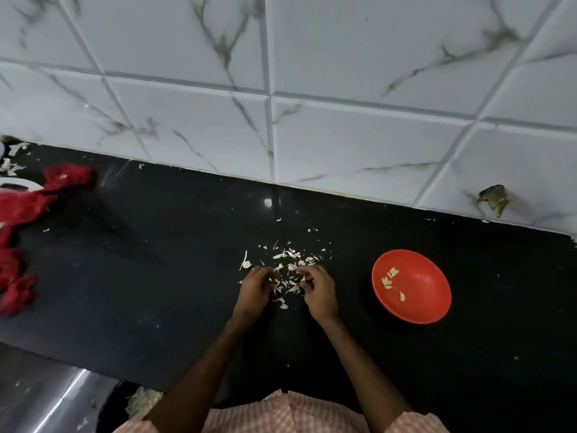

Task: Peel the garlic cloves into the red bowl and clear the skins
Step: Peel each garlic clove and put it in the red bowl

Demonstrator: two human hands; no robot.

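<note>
A red bowl (431, 295) stands on the black counter to the right of my hands, with several peeled garlic cloves (388, 280) lying in its left half. White garlic skins (292, 260) are scattered over the counter in front of and between my hands. My left hand (254, 290) and my right hand (318, 290) sit side by side over the skins, fingers curled down among them. The right fingertips pinch a small white piece; whether it is a clove or skin is unclear. What the left fingers hold is hidden.
A crumpled red cloth (22, 220) lies at the counter's left end, with more skins (14, 157) behind it. The marble-tiled wall (281, 104) rises right behind the counter (156, 260). A steel surface (46, 398) lies below the counter's front left edge.
</note>
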